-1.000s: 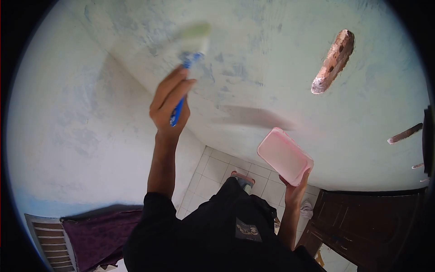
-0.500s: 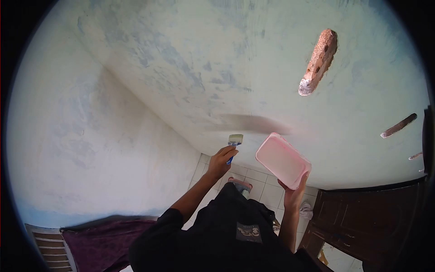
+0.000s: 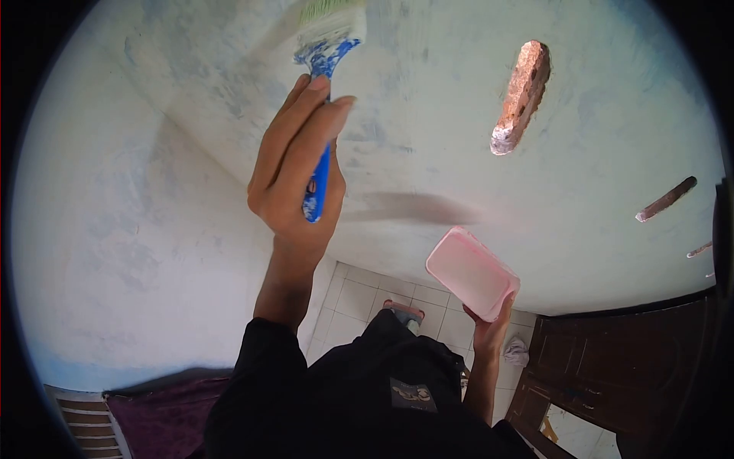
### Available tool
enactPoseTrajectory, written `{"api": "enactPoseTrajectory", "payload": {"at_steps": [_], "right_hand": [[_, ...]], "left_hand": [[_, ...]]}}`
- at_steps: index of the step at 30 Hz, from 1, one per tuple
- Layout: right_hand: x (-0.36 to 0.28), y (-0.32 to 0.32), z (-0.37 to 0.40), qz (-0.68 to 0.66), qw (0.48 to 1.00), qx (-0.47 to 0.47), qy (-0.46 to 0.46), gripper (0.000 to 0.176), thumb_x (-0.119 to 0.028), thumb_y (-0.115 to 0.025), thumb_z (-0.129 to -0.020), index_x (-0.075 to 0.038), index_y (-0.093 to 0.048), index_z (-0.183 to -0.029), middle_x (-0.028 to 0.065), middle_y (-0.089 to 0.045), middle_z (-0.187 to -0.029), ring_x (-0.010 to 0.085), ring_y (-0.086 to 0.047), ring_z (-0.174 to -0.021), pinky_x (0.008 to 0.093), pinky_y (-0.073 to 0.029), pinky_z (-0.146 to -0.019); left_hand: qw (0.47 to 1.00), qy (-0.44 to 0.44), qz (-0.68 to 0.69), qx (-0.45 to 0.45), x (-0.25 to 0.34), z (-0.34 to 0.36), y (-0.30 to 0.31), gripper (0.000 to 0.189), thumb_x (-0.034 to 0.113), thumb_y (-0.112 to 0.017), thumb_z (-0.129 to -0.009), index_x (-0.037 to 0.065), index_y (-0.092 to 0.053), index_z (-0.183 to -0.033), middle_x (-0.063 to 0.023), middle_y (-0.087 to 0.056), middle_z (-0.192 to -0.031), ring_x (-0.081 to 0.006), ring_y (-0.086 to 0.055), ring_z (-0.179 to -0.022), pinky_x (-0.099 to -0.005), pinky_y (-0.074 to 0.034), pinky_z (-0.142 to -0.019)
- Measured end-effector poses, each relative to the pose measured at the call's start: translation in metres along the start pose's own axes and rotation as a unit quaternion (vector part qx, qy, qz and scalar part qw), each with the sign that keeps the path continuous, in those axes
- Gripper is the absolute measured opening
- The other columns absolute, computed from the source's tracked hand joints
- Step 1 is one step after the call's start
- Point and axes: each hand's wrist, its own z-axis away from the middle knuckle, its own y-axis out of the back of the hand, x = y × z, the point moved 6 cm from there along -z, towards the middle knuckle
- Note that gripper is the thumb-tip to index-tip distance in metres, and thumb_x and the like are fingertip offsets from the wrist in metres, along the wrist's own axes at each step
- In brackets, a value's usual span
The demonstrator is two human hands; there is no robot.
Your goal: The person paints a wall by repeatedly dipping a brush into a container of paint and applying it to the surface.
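Observation:
My left hand (image 3: 294,168), raised at the upper left, is closed around the blue handle of a paintbrush (image 3: 327,57). The brush points up, with pale paint on its bristles and smears on its handle. Its bristles are at the pale, patchy wall (image 3: 428,99); whether they touch it I cannot tell. Lower and to the right, my right hand (image 3: 489,329) holds a pink rectangular tub (image 3: 472,271) from below, its fingers partly hidden behind it. Pale material shows inside the tub.
Rough grooves (image 3: 521,99) are cut into the wall at the right. A dark wooden cabinet (image 3: 612,359) stands at the lower right, near a whitish crumpled item (image 3: 516,350) on the tiled floor (image 3: 355,298). Purple cloth (image 3: 164,417) hangs at the lower left.
My left hand has moved up and left with the brush, from beside the tub to high on the wall. My right hand and the tub have barely shifted.

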Motion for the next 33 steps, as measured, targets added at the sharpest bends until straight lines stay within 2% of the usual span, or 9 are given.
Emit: {"api": "enactPoseTrajectory", "payload": {"at_steps": [7, 10, 14, 19, 23, 25, 27, 31, 33], "right_hand": [[-0.003, 0.015, 0.006, 0.001, 1.000, 0.025, 0.014, 0.069, -0.066, -0.038, -0.106, -0.016, -0.043, -0.153, 0.0073, -0.061, -0.140, 0.0230, -0.066, -0.116, 0.0409, -0.060, -0.083], [-0.008, 0.019, 0.005, -0.001, 0.999, 0.029, 0.022, 0.070, -0.067, -0.039, -0.106, -0.016, -0.043, -0.153, 0.0070, -0.060, -0.140, 0.0226, -0.066, -0.116, 0.0410, -0.060, -0.083], [-0.012, 0.017, 0.000, -0.001, 0.999, 0.028, 0.030, 0.073, -0.071, -0.040, -0.104, -0.017, -0.043, -0.153, 0.0059, -0.059, -0.142, 0.0232, -0.066, -0.117, 0.0420, -0.060, -0.083], [-0.011, 0.007, -0.008, -0.010, 0.999, -0.042, 0.022, 0.066, -0.062, -0.042, -0.107, -0.020, -0.026, -0.156, 0.0096, -0.046, -0.152, 0.0328, -0.057, -0.133, 0.0534, -0.060, -0.087], [-0.006, -0.006, -0.006, -0.018, 0.996, -0.085, 0.019, 0.063, -0.061, -0.038, -0.108, -0.020, -0.027, -0.154, 0.0096, -0.047, -0.151, 0.0334, -0.057, -0.131, 0.0558, -0.060, -0.086], [-0.008, -0.019, -0.004, -0.001, 0.997, -0.077, 0.020, 0.071, -0.071, -0.035, -0.104, -0.020, -0.036, -0.153, 0.0075, -0.055, -0.145, 0.0284, -0.063, -0.121, 0.0494, -0.060, -0.083], [-0.004, -0.025, -0.002, 0.012, 0.997, -0.074, 0.013, 0.076, -0.076, -0.031, -0.103, -0.020, -0.040, -0.153, 0.0068, -0.059, -0.143, 0.0266, -0.066, -0.118, 0.0462, -0.060, -0.083], [-0.004, -0.031, 0.007, -0.005, 0.996, -0.088, -0.006, 0.063, -0.061, -0.037, -0.108, -0.019, -0.024, -0.152, 0.0127, -0.045, -0.150, 0.0355, -0.060, -0.125, 0.0550, -0.061, -0.086], [0.010, -0.023, 0.002, 0.001, 0.996, -0.092, -0.008, 0.087, -0.076, -0.045, -0.097, -0.022, -0.021, -0.161, 0.0115, -0.044, -0.157, 0.0373, -0.059, -0.130, 0.0546, -0.061, -0.086]], "left_hand": [[0.993, 0.005, 0.036, -0.114, 0.004, 0.157, -0.071, 0.034, -0.004, -0.073, -0.083, 0.005, -0.079, -0.115, -0.0148, -0.070, -0.131, -0.0399, -0.069, -0.120, -0.0393, -0.064, -0.092], [0.961, 0.077, 0.062, -0.260, 0.033, 0.212, -0.067, 0.041, -0.004, -0.071, -0.078, 0.005, -0.076, -0.118, -0.0138, -0.070, -0.130, -0.0355, -0.067, -0.121, -0.0392, -0.061, -0.091], [0.887, 0.199, 0.111, -0.403, 0.008, 0.206, -0.068, 0.037, -0.005, -0.072, -0.081, 0.011, -0.074, -0.114, -0.0119, -0.072, -0.117, -0.0320, -0.070, -0.108, -0.0407, -0.060, -0.085], [0.928, 0.146, 0.128, -0.319, -0.016, 0.035, -0.039, 0.027, -0.007, -0.073, -0.084, 0.008, -0.074, -0.107, -0.0132, -0.073, -0.103, -0.0339, -0.070, -0.094, -0.0392, -0.058, -0.080], [0.948, 0.071, 0.130, -0.282, -0.002, -0.090, -0.008, 0.028, -0.012, -0.070, -0.084, 0.003, -0.073, -0.108, -0.0160, -0.072, -0.100, -0.0307, -0.070, -0.088, -0.0346, -0.056, -0.079], [0.969, 0.001, 0.127, -0.211, 0.008, -0.134, 0.010, 0.028, -0.014, -0.068, -0.085, 0.001, -0.072, -0.109, -0.0165, -0.073, -0.102, -0.0286, -0.072, -0.091, -0.0331, -0.056, -0.081], [0.984, -0.079, 0.116, -0.110, 0.014, -0.164, 0.028, 0.028, -0.016, -0.067, -0.087, -0.001, -0.073, -0.110, -0.0175, -0.074, -0.105, -0.0278, -0.073, -0.097, -0.0319, -0.057, -0.085], [0.987, -0.143, 0.050, 0.051, 0.007, -0.172, 0.025, 0.034, -0.017, -0.066, -0.084, 0.001, -0.075, -0.112, -0.0168, -0.074, -0.113, -0.0310, -0.072, -0.107, -0.0362, -0.060, -0.090], [0.985, -0.158, 0.039, 0.050, -0.005, -0.143, 0.003, 0.042, -0.018, -0.068, -0.078, 0.003, -0.077, -0.113, -0.0137, -0.074, -0.116, -0.0329, -0.071, -0.110, -0.0389, -0.060, -0.092]]}}
